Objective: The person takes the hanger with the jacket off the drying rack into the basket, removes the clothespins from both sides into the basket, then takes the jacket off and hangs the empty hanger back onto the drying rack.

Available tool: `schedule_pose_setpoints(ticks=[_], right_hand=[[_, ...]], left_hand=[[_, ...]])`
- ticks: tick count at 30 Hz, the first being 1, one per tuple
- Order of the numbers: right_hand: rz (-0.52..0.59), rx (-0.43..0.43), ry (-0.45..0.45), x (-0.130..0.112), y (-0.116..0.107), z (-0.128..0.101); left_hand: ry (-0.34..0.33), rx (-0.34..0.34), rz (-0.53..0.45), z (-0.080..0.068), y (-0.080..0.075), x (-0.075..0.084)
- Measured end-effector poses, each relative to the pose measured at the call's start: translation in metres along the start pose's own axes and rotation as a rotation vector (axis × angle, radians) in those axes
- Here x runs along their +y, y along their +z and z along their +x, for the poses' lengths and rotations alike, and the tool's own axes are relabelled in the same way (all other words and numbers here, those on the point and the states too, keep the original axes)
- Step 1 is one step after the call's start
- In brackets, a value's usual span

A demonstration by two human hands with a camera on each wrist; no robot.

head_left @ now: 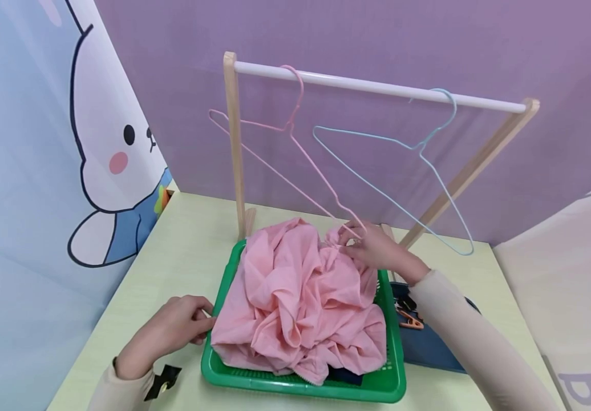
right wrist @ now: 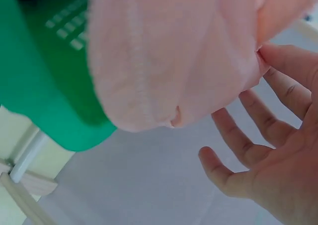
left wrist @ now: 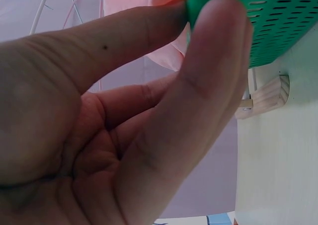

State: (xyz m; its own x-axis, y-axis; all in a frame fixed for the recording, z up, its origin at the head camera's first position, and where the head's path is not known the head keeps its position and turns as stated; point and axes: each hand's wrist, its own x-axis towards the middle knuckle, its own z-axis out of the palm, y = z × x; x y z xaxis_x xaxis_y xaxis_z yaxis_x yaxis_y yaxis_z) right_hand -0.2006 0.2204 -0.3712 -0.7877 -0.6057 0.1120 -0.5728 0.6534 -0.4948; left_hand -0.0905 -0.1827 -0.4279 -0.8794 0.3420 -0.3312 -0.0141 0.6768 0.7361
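While pinching cloth (head_left: 300,297), right hand (head_left: 377,251) outstretched.

I see a wooden rack (head_left: 235,148) with white rail (head_left: 377,87), pink hanger (head_left: 295,165) and blue hanger (head_left: 419,171) on it, orange clips (head_left: 409,319) on a dark blue cloth (head_left: 429,345).

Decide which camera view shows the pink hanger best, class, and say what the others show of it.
The head view: the pink hanger hangs whole from the white rail, its lower end by the right hand. The left wrist view shows only blurred hanger wires in the top left corner; the right wrist view shows none.
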Motion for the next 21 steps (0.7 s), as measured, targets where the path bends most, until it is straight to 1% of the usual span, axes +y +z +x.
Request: schedule_pose_setpoints(ticks=[4, 7, 11, 13, 15, 17, 21], right_hand=[[0.075, 0.025, 0.007, -0.018, -0.005, -0.025], [0.135, 0.024, -0.023, -0.029, -0.003, -0.045], [0.216, -0.017, -0.068, -0.049, 0.004, -0.068], [0.224, -0.051, -0.078, -0.061, 0.011, -0.075], [0.208, -0.112, -0.094, -0.071, 0.017, -0.080], [0.164, -0.200, -0.120, -0.079, 0.024, -0.082], [0.060, -0.431, -0.133, -0.089, 0.036, -0.081]], left_hand=[[0.009, 0.005, 0.006, 0.000, 0.000, 0.000], [0.001, 0.002, 0.010, 0.000, 0.001, 0.001], [-0.004, 0.006, 0.020, 0.000, 0.001, 0.001], [-0.004, 0.009, 0.027, 0.000, 0.001, 0.001], [-0.010, 0.007, 0.029, 0.000, 0.001, 0.002], [-0.020, 0.004, 0.029, 0.000, 0.001, 0.002], [-0.032, -0.001, 0.022, 0.000, 0.002, 0.002]])
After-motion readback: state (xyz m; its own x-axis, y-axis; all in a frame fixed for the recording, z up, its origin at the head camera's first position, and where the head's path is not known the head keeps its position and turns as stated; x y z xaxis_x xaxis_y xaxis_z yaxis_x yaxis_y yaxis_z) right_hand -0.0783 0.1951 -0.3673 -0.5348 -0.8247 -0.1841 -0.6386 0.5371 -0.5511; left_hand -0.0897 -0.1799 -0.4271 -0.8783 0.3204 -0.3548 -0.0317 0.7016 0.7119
